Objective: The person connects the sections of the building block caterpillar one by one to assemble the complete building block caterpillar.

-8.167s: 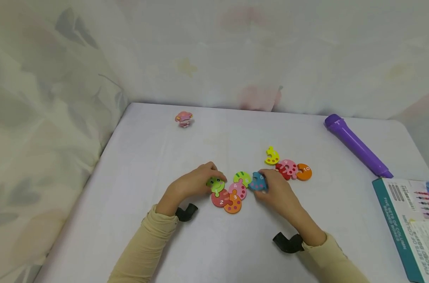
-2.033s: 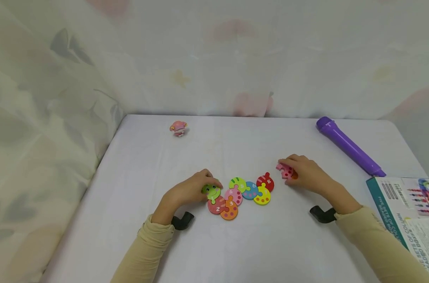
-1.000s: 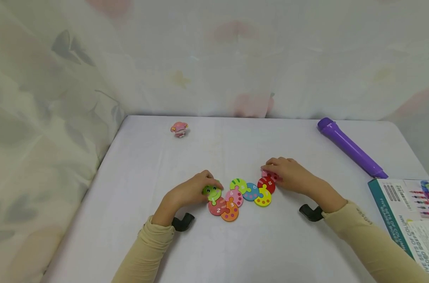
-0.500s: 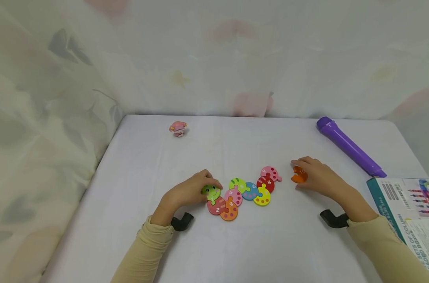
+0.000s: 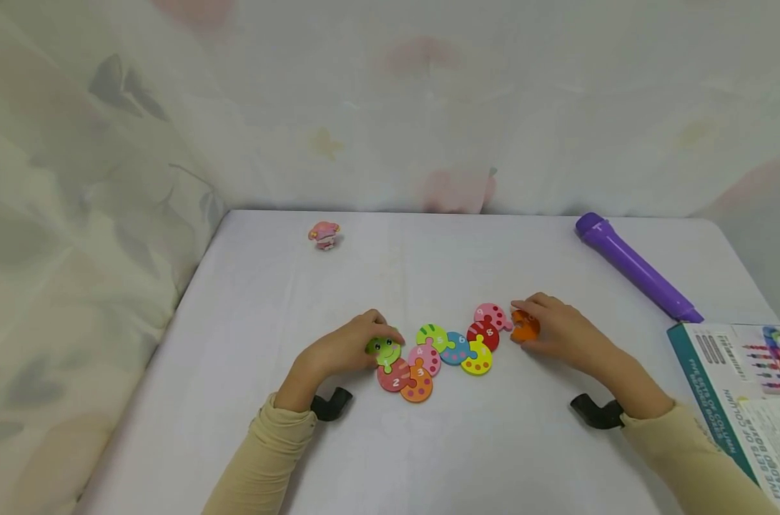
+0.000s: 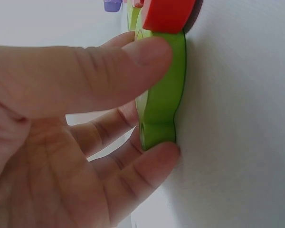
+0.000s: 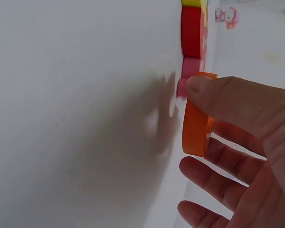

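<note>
Linked number puzzle pieces form a zigzag caterpillar on the table, from a green smiling head piece (image 5: 386, 350) on the left to a pink 9 piece (image 5: 490, 315) on the right. My left hand (image 5: 344, 350) grips the green head piece by its edge, thumb on one side and fingers round the other, as the left wrist view shows. Between thumb and fingertips my right hand (image 5: 566, 330) pinches an orange puzzle piece (image 7: 195, 126), held right beside the knob of the pink 9 piece. A red 8 piece (image 5: 482, 336) and a yellow piece (image 5: 477, 357) adjoin the 9.
A small pink figurine (image 5: 324, 234) stands at the back left. On the right lie a purple microphone-shaped toy (image 5: 637, 265) and, nearer, a printed box (image 5: 743, 400). Patterned cloth (image 5: 390, 107) hangs behind the white table (image 5: 467, 450).
Over these frames my right hand adds blue, yellow, red and pink pieces to the chain. It then takes the orange piece and moves it left toward the pink 9. My left hand stays on the head piece.
</note>
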Demonstrator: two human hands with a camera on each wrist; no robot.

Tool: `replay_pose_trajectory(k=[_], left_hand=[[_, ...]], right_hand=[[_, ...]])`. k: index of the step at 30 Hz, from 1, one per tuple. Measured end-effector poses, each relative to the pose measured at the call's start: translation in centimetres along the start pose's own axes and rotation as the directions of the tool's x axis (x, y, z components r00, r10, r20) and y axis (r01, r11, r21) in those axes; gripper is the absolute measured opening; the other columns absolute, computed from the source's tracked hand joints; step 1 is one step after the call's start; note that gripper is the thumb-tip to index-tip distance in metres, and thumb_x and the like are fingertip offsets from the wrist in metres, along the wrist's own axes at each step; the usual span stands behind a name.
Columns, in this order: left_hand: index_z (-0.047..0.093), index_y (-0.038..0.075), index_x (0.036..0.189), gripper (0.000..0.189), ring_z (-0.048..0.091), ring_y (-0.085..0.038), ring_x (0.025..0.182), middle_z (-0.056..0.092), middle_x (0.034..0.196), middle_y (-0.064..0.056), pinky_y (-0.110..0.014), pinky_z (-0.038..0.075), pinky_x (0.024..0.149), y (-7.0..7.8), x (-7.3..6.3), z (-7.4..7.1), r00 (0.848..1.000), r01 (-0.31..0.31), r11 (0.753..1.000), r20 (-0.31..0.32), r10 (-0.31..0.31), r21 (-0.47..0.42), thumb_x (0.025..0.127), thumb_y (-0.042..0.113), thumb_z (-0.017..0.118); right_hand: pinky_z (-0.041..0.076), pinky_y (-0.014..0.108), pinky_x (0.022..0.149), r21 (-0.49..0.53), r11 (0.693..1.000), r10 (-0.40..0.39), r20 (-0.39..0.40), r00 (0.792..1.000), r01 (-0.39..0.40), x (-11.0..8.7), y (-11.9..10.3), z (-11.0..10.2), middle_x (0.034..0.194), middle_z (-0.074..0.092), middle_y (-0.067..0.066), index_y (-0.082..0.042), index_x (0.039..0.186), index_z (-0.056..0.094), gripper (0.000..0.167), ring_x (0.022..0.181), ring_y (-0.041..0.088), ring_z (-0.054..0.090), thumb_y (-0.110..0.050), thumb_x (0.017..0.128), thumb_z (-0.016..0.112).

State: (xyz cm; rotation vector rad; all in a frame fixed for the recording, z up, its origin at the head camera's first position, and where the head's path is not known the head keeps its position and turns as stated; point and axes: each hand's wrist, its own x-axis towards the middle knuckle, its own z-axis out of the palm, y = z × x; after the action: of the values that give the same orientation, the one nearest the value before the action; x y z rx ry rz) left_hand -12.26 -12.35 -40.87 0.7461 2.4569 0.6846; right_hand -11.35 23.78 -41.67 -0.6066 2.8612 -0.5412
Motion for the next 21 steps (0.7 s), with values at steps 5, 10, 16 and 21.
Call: replay_pose_trajectory(k=[5, 10, 16, 21], left_hand=[[0.066, 0.025, 0.112, 0.041, 0.045, -0.013, 0.098, 0.046, 0.106, 0.002, -0.027, 0.044, 0.077, 0.0, 0.0, 0.1, 1.000, -0.002, 1.000, -0.002, 0.002, -0.001, 0.079, 0.000, 0.067], [0.066, 0.025, 0.111, 0.041, 0.045, -0.013, 0.098, 0.046, 0.106, 0.002, -0.027, 0.043, 0.077, -0.1, 0.0, 0.1, 1.000, -0.001, 1.000, -0.004, 0.001, -0.001, 0.079, 0.000, 0.066], [0.066, 0.025, 0.111, 0.041, 0.045, -0.013, 0.098, 0.046, 0.106, 0.002, -0.027, 0.044, 0.077, -0.1, 0.0, 0.0, 1.000, 0.002, 1.000, -0.005, -0.002, 0.000, 0.079, -0.001, 0.066], [0.066, 0.026, 0.111, 0.041, 0.045, -0.013, 0.098, 0.046, 0.106, 0.002, -0.027, 0.044, 0.077, -0.2, 0.2, 0.1, 1.000, 0.009, 1.000, -0.010, -0.009, 0.000, 0.079, 0.000, 0.066]], right_hand=[[0.044, 0.052, 0.086, -0.012, 1.000, -0.011, -0.026, 1.000, 0.011, 0.4, -0.8, 0.1, 0.111, 0.058, 0.012, -0.005, 0.125, 0.052, 0.064, 0.099, 0.028, 0.055, -0.021, 0.071, 0.080], [0.045, 0.050, 0.085, -0.027, 1.000, -0.008, -0.043, 0.999, 0.007, 0.8, -0.9, 0.5, 0.109, 0.059, 0.012, -0.004, 0.118, 0.056, 0.058, 0.098, 0.029, 0.055, -0.022, 0.069, 0.081], [0.044, 0.051, 0.083, -0.061, 0.998, 0.003, -0.040, 0.999, -0.005, 1.2, -1.1, 0.6, 0.106, 0.059, 0.011, -0.005, 0.116, 0.058, 0.059, 0.096, 0.029, 0.055, -0.026, 0.067, 0.082], [0.044, 0.051, 0.083, -0.090, 0.995, 0.031, -0.016, 0.999, -0.032, 1.4, -1.3, 0.8, 0.106, 0.060, 0.011, -0.004, 0.116, 0.059, 0.059, 0.096, 0.029, 0.055, -0.029, 0.067, 0.082]])
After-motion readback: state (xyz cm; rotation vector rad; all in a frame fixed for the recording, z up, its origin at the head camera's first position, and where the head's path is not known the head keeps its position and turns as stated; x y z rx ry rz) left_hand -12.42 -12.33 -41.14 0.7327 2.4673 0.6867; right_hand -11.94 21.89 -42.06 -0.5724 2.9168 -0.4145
